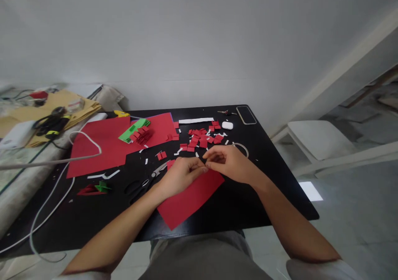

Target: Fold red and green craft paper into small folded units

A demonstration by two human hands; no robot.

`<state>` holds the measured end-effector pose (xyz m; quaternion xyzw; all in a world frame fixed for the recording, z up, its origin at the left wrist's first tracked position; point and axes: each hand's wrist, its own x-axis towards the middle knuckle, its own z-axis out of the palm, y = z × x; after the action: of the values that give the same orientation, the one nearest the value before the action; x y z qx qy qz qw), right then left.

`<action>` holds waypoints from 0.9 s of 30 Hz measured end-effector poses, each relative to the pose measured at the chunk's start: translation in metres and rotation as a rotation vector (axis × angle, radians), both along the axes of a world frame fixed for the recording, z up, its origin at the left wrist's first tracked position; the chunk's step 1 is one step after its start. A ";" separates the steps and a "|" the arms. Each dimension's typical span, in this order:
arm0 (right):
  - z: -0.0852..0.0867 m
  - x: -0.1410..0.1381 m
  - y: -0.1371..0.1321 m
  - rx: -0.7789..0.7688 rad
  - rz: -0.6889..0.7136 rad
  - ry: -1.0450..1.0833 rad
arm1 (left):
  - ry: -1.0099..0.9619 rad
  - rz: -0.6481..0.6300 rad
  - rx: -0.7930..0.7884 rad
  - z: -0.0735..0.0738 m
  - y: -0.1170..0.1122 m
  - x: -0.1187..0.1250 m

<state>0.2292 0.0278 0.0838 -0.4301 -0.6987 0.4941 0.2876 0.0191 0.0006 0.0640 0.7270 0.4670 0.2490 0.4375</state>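
Observation:
My left hand and my right hand meet over a red sheet of paper near the table's front edge. Thumb and fingers of both are pinched together, the fingertips almost touching. Whatever sits between them is too small or hidden to make out. Just beyond the hands lie several small folded red paper pieces among white paper scraps. Black-handled scissors rest beside my left wrist. A thin pale ring of cord or tape lies behind my right hand.
Larger red sheets, a green paper stack and a yellow cutter are on the left. White cables cross the table's left side. A phone, a white case and keys lie far right.

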 end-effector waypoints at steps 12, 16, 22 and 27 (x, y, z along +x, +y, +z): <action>-0.056 0.028 -0.036 -0.229 -0.091 0.016 | 0.100 -0.180 -0.127 -0.031 -0.029 -0.014; -0.068 0.035 -0.041 -0.267 -0.114 -0.004 | 0.129 -0.225 -0.151 -0.039 -0.031 -0.034; -0.076 0.040 -0.047 -0.252 -0.155 -0.069 | 0.198 -0.287 -0.136 -0.042 -0.034 -0.061; -0.080 0.044 -0.051 -0.226 -0.165 -0.126 | 0.307 -0.289 -0.185 -0.042 -0.039 -0.080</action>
<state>0.2730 -0.0231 0.0038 -0.5459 -0.6176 0.5163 0.2326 -0.0612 -0.0388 0.0219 0.7725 0.4400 0.0265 0.4571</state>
